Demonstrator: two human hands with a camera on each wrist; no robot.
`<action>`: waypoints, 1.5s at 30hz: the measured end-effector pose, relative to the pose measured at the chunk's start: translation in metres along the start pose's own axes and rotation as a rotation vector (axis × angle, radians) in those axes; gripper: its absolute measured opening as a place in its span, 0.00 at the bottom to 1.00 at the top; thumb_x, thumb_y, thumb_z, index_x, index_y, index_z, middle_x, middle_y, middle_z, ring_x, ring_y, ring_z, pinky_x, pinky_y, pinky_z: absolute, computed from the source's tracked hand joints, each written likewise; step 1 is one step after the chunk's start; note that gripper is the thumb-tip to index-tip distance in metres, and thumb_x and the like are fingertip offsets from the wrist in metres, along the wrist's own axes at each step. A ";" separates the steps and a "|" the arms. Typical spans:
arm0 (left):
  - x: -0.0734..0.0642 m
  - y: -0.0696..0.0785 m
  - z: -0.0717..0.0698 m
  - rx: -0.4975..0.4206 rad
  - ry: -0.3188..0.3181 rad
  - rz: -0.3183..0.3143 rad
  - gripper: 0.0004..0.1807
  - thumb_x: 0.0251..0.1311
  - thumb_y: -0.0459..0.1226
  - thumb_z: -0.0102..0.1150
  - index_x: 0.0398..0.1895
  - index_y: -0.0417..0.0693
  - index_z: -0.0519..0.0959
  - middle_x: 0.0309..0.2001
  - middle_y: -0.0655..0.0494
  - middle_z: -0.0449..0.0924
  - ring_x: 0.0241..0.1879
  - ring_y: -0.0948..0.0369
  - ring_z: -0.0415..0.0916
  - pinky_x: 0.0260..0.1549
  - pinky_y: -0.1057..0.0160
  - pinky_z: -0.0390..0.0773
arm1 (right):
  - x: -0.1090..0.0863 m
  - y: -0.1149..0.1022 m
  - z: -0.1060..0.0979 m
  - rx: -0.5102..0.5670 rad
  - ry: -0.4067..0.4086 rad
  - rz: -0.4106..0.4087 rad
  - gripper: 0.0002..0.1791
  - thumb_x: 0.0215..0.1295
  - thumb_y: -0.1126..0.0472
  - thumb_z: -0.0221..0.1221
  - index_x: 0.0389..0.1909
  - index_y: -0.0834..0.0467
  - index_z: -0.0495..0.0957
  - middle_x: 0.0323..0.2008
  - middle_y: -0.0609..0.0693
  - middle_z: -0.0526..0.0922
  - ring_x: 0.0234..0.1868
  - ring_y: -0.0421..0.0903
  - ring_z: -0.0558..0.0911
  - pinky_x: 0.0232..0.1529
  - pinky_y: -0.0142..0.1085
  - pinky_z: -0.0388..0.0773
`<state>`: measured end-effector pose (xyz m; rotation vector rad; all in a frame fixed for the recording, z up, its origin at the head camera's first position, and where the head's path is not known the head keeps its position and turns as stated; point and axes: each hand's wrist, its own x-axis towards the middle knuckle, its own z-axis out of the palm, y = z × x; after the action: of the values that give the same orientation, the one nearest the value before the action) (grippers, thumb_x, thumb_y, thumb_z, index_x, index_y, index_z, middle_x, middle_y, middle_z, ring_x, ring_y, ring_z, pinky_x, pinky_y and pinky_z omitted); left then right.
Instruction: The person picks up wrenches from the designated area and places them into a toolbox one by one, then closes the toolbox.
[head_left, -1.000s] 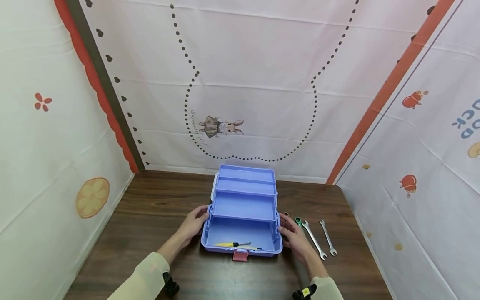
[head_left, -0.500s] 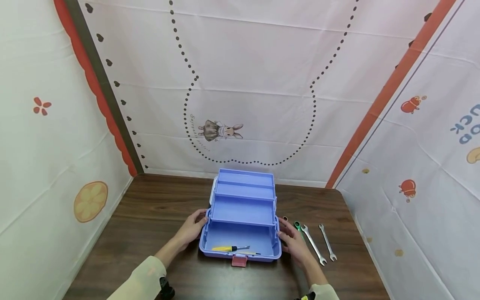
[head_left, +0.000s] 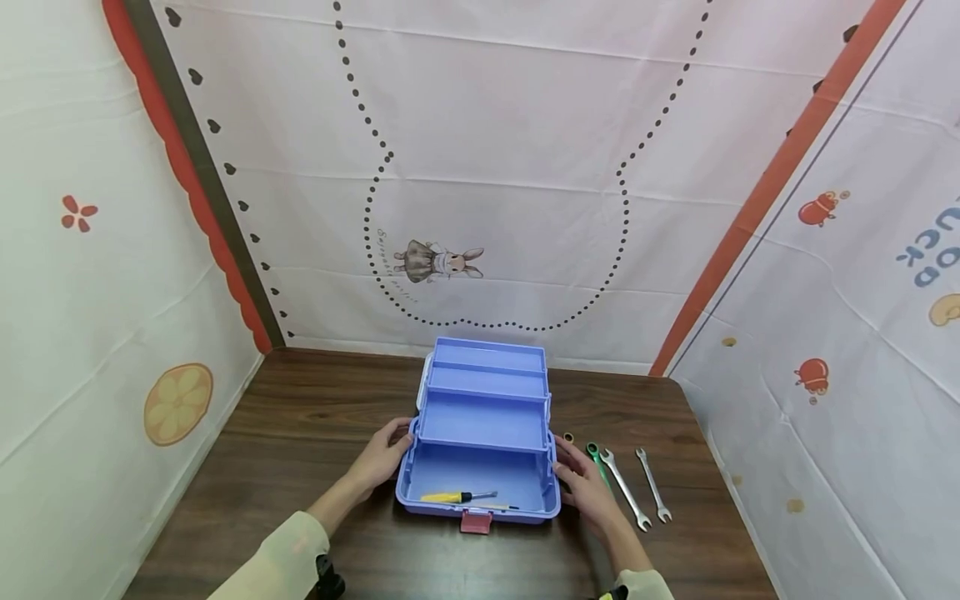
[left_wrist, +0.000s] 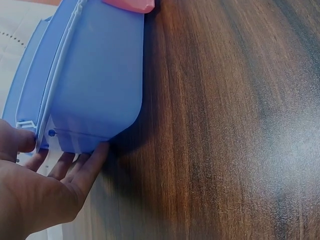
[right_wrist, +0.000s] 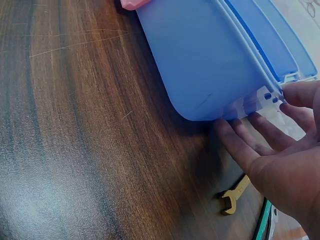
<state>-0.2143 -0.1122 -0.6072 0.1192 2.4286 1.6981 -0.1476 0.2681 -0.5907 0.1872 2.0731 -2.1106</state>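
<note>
Left hand (head_left: pixel 381 460) on one side, right hand (head_left: pixel 591 487) on the other, both clamped on the blue toolbox (head_left: pixel 480 472), thumbs up by the rim, fingers against the walls! It sits open on the worktop (head_left: pixel 420 558), a yellow-handled screwdriver (head_left: pixel 447 497) inside, a green-ended wrench (head_left: pixel 593 451) just beyond the right hand.

Blue toolbox (head_left: pixel 483 421) w/ pink latch (head_left: pixel 476 522) seen low ctr.; yellow/blk screwdriver (head_left: pixel 457 497) spotted; brn wood-grain table (head_left: pixel 420 562) shown btm.; white backdrop (head_left: pixel 495 100), blk-dotted, displayed top ctr.
</note>
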 end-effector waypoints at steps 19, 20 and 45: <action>0.002 -0.009 -0.002 -0.037 -0.023 -0.052 0.23 0.82 0.39 0.50 0.74 0.43 0.71 0.66 0.42 0.77 0.68 0.45 0.73 0.69 0.41 0.73 | 0.001 0.002 0.002 -0.015 0.024 0.025 0.30 0.79 0.68 0.54 0.79 0.60 0.64 0.74 0.69 0.68 0.68 0.65 0.75 0.55 0.58 0.85; 0.002 -0.009 -0.003 -0.047 -0.028 -0.061 0.23 0.82 0.39 0.50 0.75 0.43 0.71 0.66 0.42 0.77 0.68 0.45 0.73 0.68 0.41 0.74 | 0.000 0.002 0.002 -0.026 0.022 0.021 0.29 0.80 0.68 0.53 0.79 0.61 0.64 0.74 0.70 0.68 0.68 0.66 0.75 0.55 0.58 0.85; -0.005 -0.008 -0.016 -0.082 -0.066 -0.094 0.26 0.83 0.39 0.49 0.79 0.41 0.67 0.68 0.38 0.74 0.62 0.46 0.78 0.56 0.49 0.84 | 0.002 0.006 0.013 -0.002 0.007 0.010 0.29 0.81 0.66 0.54 0.79 0.62 0.64 0.75 0.69 0.67 0.69 0.65 0.74 0.59 0.62 0.82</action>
<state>-0.2120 -0.1301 -0.6086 0.0484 2.2769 1.7216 -0.1482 0.2551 -0.5964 0.2037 2.0740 -2.1047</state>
